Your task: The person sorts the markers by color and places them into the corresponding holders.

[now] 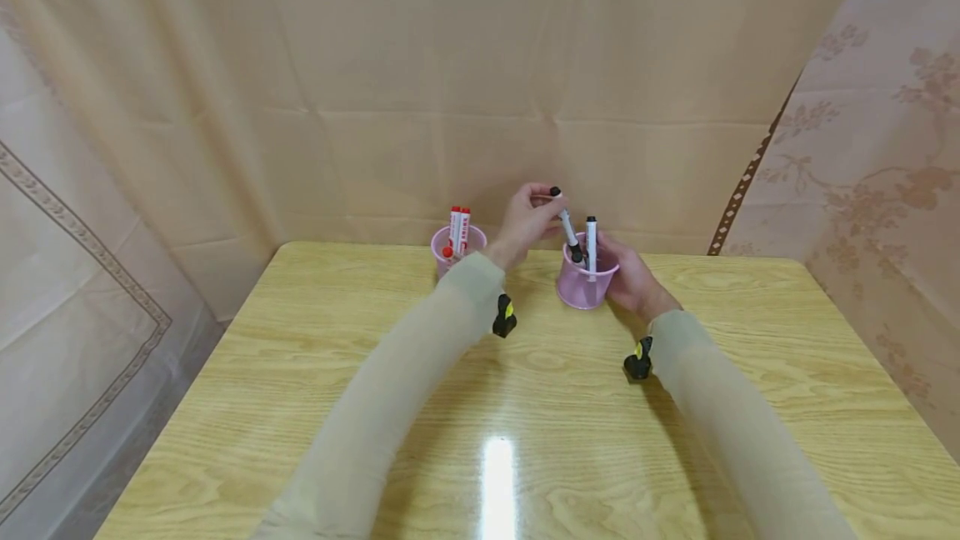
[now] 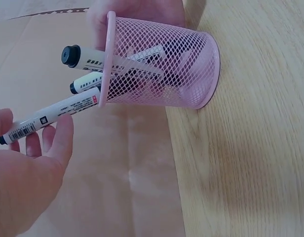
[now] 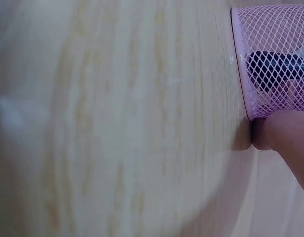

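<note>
A pink mesh cup (image 1: pixel 583 283) (image 2: pixel 157 69) (image 3: pixel 280 54) stands on the wooden table (image 1: pixel 525 407) toward the back. My right hand (image 1: pixel 628 273) grips its right side; one fingertip (image 3: pixel 285 136) presses the wall near the base. My left hand (image 1: pixel 542 207) (image 2: pixel 28 129) pinches a white marker with black ends (image 1: pixel 566 227) (image 2: pixel 51 114), tilted, its lower end at the cup's mouth. A second black marker (image 1: pixel 591 242) (image 2: pixel 93 58) stands in the cup, and a third (image 2: pixel 85 82) shows in the left wrist view.
A second pink cup (image 1: pixel 457 250) holding red-capped markers (image 1: pixel 459 227) stands to the left, near the back edge. Beige cloth (image 1: pixel 480 90) hangs behind and at both sides of the table. Small black devices (image 1: pixel 504 317) sit on both wrists.
</note>
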Tool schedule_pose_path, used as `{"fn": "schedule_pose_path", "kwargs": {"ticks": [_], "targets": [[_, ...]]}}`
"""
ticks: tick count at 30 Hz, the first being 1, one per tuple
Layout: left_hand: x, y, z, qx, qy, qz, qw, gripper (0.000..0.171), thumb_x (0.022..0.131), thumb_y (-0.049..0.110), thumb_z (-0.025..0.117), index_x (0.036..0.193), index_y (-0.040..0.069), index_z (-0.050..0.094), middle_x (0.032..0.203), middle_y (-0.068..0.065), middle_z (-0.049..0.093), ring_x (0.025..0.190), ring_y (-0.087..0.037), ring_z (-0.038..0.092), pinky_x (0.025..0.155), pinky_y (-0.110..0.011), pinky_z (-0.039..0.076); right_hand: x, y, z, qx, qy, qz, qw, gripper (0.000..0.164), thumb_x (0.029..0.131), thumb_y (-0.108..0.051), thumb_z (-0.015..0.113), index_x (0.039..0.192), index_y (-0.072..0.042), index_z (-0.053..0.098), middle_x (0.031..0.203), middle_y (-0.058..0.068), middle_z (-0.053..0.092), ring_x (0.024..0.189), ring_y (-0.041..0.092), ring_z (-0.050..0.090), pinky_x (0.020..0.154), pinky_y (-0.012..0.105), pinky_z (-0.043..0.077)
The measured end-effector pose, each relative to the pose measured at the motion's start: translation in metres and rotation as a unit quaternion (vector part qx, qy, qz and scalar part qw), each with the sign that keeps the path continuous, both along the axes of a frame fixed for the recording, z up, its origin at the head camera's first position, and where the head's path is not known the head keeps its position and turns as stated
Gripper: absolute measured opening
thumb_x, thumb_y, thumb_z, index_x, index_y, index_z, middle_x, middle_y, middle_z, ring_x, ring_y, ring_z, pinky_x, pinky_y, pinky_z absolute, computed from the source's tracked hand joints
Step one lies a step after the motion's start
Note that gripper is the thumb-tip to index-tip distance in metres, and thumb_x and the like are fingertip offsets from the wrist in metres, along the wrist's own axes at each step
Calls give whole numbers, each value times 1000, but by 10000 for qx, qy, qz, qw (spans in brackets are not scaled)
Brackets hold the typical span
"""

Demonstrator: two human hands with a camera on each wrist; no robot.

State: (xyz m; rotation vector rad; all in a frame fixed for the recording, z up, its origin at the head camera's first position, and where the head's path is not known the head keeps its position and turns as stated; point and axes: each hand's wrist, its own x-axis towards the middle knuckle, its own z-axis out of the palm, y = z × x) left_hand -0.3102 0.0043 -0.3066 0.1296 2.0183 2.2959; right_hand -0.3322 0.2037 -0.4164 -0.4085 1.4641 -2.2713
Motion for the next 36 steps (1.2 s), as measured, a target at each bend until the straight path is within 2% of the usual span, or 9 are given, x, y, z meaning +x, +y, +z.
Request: {"fn": "schedule_pose_path", "kwargs": {"ticks": [5, 10, 14, 16, 18, 20, 24, 28, 36], "targets": [[2, 0, -5, -148, 286, -28, 9995, 29, 87, 8, 69, 111, 2, 54, 99, -7, 57, 92, -23, 60, 89, -41, 50, 3, -1, 3, 94, -164, -39, 9998, 37, 103, -37, 34, 113, -16, 63, 112, 2, 61, 108, 19, 52, 98, 40, 30], [5, 2, -8, -149, 524, -4, 9985, 26, 85, 3, 70, 107, 0, 55, 99, -9, 56, 88, -20, 60, 88, -40, 50, 5, -3, 7, 20, -245, -28, 9997, 36, 104, -36, 33, 114, -14, 60, 112, 2, 62, 107, 19, 54, 97, 37, 33], [6, 3, -10, -242, 643, 70, 9976, 27, 83, 4, 73, 104, 2, 55, 98, -8, 56, 87, -19, 60, 87, -42, 51, 4, -4, 6, -56, -270, -64, 9996, 34, 104, -35, 34, 112, -14, 60, 109, 2, 64, 105, 18, 55, 97, 36, 34], [6, 3, -10, -319, 711, 103, 9969, 28, 82, 5, 74, 103, 3, 56, 98, -8, 57, 87, -19, 60, 85, -40, 52, 4, -4, 6, -47, -266, -70, 9996, 35, 103, -35, 34, 110, -15, 61, 109, 1, 64, 105, 18, 55, 96, 36, 33], [7, 2, -12, -581, 830, 143, 9947, 29, 81, 5, 74, 104, 4, 56, 98, -7, 58, 88, -18, 60, 83, -35, 53, 4, -4, 6, -43, -253, -58, 9997, 35, 103, -36, 34, 108, -16, 63, 109, 1, 64, 105, 17, 54, 96, 36, 32], [6, 2, -13, -970, 1018, 141, 9900, 29, 81, 5, 74, 104, 5, 57, 97, -6, 59, 88, -17, 60, 79, -29, 53, 4, -4, 6, -59, -235, -47, 9997, 35, 103, -36, 34, 107, -17, 63, 109, 0, 63, 105, 17, 54, 97, 36, 32], [5, 2, -17, -1715, 1426, -7, 9748, 27, 81, 3, 72, 105, 4, 59, 96, -6, 61, 86, -16, 60, 74, -20, 52, 2, -3, 5, -177, -223, 14, 9996, 34, 104, -34, 33, 109, -16, 61, 110, 0, 64, 105, 17, 55, 97, 36, 33], [4, 4, -19, -1893, 1646, -198, 9678, 29, 80, -1, 70, 106, -1, 59, 94, -7, 62, 83, -17, 60, 71, -22, 52, 1, -2, 3, -238, -246, 20, 9994, 33, 104, -33, 34, 110, -15, 60, 109, 0, 63, 104, 16, 55, 95, 35, 36], [3, 7, -23, -2463, 1832, -254, 9514, 30, 78, 6, 76, 105, 0, 62, 89, -4, 64, 81, -15, 60, 68, -20, 49, 0, -1, 2, -239, -251, 57, 9994, 32, 104, -33, 34, 109, -17, 62, 106, 0, 61, 100, 17, 55, 92, 34, 40]]}}
